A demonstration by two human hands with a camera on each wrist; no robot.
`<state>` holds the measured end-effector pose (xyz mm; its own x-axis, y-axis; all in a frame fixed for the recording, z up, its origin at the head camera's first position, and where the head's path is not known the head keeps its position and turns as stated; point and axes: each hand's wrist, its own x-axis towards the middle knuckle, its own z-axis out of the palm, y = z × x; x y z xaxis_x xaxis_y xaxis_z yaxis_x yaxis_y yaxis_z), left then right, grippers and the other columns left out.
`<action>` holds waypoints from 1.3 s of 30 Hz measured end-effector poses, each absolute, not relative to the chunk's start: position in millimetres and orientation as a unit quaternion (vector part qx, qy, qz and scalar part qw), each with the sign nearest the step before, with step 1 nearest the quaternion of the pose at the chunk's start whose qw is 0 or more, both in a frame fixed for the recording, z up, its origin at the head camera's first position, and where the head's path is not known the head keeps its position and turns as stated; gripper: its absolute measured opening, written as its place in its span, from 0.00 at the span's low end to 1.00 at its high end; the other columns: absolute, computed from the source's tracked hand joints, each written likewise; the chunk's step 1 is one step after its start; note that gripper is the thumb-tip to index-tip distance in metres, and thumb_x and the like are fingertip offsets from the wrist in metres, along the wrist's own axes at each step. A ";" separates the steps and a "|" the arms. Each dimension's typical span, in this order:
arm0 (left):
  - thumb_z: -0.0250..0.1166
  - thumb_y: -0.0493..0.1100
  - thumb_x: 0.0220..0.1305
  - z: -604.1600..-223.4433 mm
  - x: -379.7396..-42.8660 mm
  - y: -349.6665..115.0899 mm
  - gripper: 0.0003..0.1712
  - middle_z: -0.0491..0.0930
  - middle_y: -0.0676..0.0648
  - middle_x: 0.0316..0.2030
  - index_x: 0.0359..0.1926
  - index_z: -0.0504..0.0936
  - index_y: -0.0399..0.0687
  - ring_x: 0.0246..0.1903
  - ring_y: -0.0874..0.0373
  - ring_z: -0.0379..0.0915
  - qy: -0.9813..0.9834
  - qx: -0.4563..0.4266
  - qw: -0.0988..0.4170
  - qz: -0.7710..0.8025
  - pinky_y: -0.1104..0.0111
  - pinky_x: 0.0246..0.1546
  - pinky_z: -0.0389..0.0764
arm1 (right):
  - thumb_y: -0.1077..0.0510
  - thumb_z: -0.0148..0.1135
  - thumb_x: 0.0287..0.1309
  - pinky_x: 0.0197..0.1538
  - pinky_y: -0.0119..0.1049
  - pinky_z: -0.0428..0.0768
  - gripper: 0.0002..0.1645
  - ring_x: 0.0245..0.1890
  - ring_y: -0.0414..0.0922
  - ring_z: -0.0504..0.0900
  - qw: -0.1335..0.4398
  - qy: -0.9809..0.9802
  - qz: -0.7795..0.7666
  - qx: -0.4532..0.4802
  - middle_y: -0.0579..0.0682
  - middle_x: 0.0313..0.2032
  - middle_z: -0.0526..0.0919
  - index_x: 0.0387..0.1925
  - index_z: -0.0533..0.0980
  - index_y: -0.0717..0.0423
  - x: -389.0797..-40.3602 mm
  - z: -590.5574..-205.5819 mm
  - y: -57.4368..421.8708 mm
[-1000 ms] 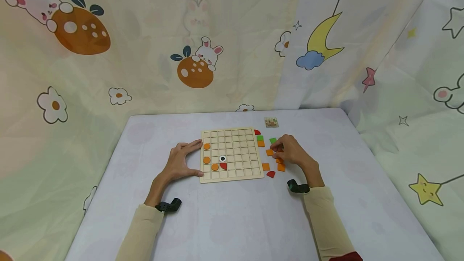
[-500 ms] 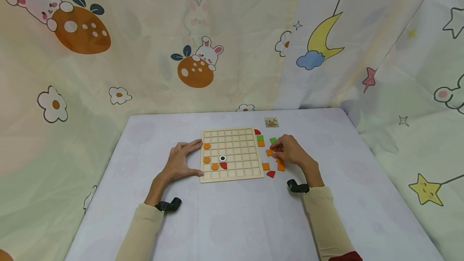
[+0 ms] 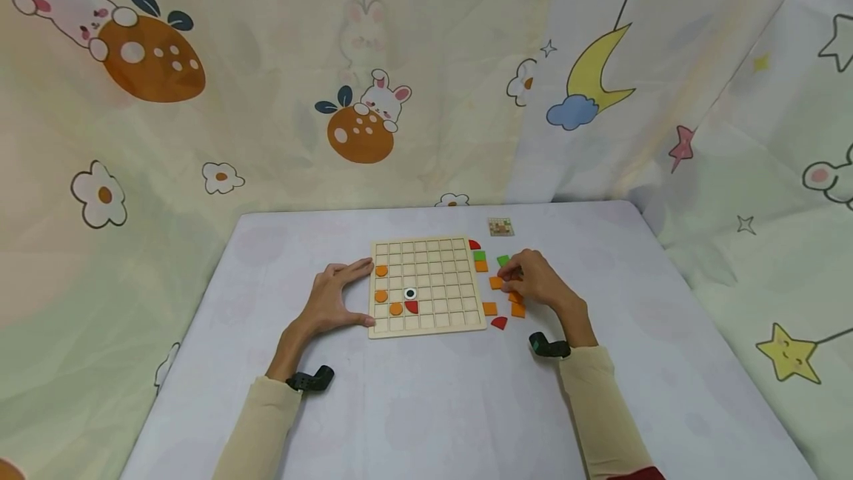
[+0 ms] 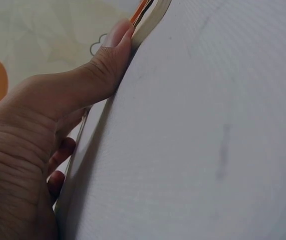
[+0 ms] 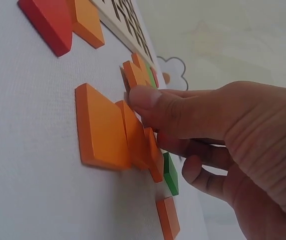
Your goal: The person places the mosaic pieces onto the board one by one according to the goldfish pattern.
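Observation:
A light wooden grid board (image 3: 440, 280) lies on the table. Along its left edge my left hand (image 3: 326, 298) is spread wide, the thumb touching near the front corner and the fingertips farther back. On the board are orange discs (image 3: 381, 271), a white disc with a black ring (image 3: 410, 293) and a red quarter-circle piece (image 3: 412, 307). To the right of the board, my right hand (image 3: 536, 276) reaches down among loose orange square tiles (image 5: 102, 130), thumb and fingers bent close together. The thumb hides whether a tile is between them.
A green tile (image 3: 503, 261) lies just behind my right hand. Another green tile (image 3: 479, 255) and a red piece (image 3: 474, 244) lie along the board's right edge. A second red piece (image 3: 499, 323) is nearer the front. A small patterned card (image 3: 500, 227) lies at the back.

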<state>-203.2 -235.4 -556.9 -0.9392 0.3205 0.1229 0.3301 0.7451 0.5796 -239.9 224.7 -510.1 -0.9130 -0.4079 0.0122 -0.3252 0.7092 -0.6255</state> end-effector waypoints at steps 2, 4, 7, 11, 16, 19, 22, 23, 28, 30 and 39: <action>0.90 0.68 0.36 -557.0 -203.5 -235.3 0.70 0.66 0.56 0.84 0.82 0.71 0.62 0.70 0.45 0.64 -0.934 -0.175 0.009 -0.311 0.43 0.70 0.59 | 0.66 0.81 0.59 0.40 0.33 0.80 0.10 0.35 0.43 0.80 0.061 0.921 -0.328 -0.203 0.51 0.37 0.93 0.42 0.91 0.62 -240.0 -510.0 224.7; 0.90 0.68 0.36 -557.2 -203.7 -235.4 0.70 0.66 0.56 0.84 0.82 0.71 0.62 0.70 0.45 0.64 -0.934 -0.176 0.010 -0.311 0.43 0.70 0.59 | 0.66 0.81 0.58 0.39 0.33 0.79 0.10 0.34 0.43 0.80 0.058 0.919 -0.329 -0.208 0.51 0.36 0.92 0.42 0.91 0.62 -240.0 -509.8 224.8; 0.90 0.69 0.36 -557.5 -203.8 -235.5 0.70 0.66 0.56 0.84 0.82 0.71 0.61 0.70 0.44 0.64 -0.934 -0.176 0.011 -0.312 0.42 0.70 0.59 | 0.65 0.82 0.58 0.39 0.32 0.78 0.10 0.34 0.43 0.79 0.055 0.918 -0.328 -0.213 0.51 0.35 0.92 0.42 0.91 0.63 -239.4 -509.3 224.5; 0.90 0.68 0.36 -558.3 -203.7 -235.8 0.70 0.66 0.56 0.84 0.82 0.71 0.61 0.71 0.44 0.63 -0.934 -0.176 0.012 -0.311 0.41 0.71 0.59 | 0.65 0.81 0.59 0.40 0.32 0.79 0.10 0.35 0.43 0.80 0.055 0.918 -0.329 -0.212 0.51 0.36 0.92 0.43 0.91 0.63 -238.6 -508.3 223.3; 0.90 0.69 0.36 -558.4 -203.7 -235.7 0.70 0.66 0.56 0.84 0.82 0.71 0.61 0.71 0.44 0.64 -0.935 -0.177 0.013 -0.308 0.41 0.71 0.59 | 0.65 0.81 0.60 0.41 0.33 0.81 0.10 0.35 0.43 0.81 0.060 0.919 -0.330 -0.206 0.52 0.37 0.92 0.43 0.91 0.63 -239.3 -507.2 221.7; 0.90 0.69 0.36 -557.7 -203.6 -235.4 0.70 0.66 0.55 0.84 0.82 0.72 0.61 0.71 0.44 0.64 -0.934 -0.179 0.015 -0.308 0.41 0.71 0.59 | 0.65 0.81 0.60 0.41 0.33 0.81 0.10 0.35 0.43 0.82 0.061 0.921 -0.327 -0.205 0.52 0.38 0.92 0.43 0.91 0.63 -239.7 -506.7 220.6; 0.90 0.68 0.35 -557.2 -203.7 -235.3 0.70 0.67 0.55 0.83 0.81 0.72 0.61 0.70 0.43 0.64 -0.934 -0.179 0.016 -0.309 0.41 0.71 0.59 | 0.65 0.81 0.59 0.40 0.32 0.81 0.11 0.35 0.43 0.82 0.060 0.921 -0.326 -0.205 0.53 0.39 0.93 0.43 0.91 0.63 -239.7 -506.5 219.4; 0.90 0.68 0.35 -557.2 -203.7 -235.3 0.70 0.67 0.55 0.83 0.81 0.72 0.60 0.71 0.43 0.64 -0.934 -0.180 0.015 -0.309 0.41 0.71 0.59 | 0.65 0.81 0.59 0.40 0.32 0.81 0.11 0.35 0.43 0.82 0.060 0.921 -0.326 -0.205 0.53 0.39 0.93 0.43 0.91 0.63 -239.6 -506.4 218.9; 0.91 0.68 0.35 -558.1 -203.6 -235.7 0.70 0.67 0.55 0.83 0.81 0.72 0.60 0.71 0.43 0.64 -0.933 -0.180 0.015 -0.310 0.40 0.71 0.59 | 0.65 0.81 0.59 0.37 0.31 0.80 0.11 0.33 0.43 0.80 0.059 0.920 -0.330 -0.205 0.54 0.39 0.93 0.43 0.91 0.63 -238.5 -506.0 217.0; 0.91 0.67 0.35 -558.4 -203.4 -235.8 0.70 0.67 0.55 0.83 0.81 0.72 0.60 0.71 0.43 0.64 -0.933 -0.180 0.015 -0.311 0.40 0.71 0.59 | 0.66 0.81 0.59 0.36 0.30 0.80 0.11 0.32 0.43 0.80 0.058 0.919 -0.331 -0.207 0.54 0.39 0.93 0.43 0.91 0.64 -238.4 -506.0 216.3; 0.90 0.67 0.35 -556.9 -203.5 -235.3 0.69 0.67 0.55 0.83 0.81 0.72 0.60 0.70 0.43 0.64 -0.933 -0.180 0.017 -0.311 0.40 0.70 0.59 | 0.67 0.80 0.59 0.34 0.31 0.79 0.11 0.31 0.44 0.79 0.060 0.913 -0.347 -0.205 0.54 0.39 0.93 0.44 0.91 0.64 -237.4 -505.6 214.0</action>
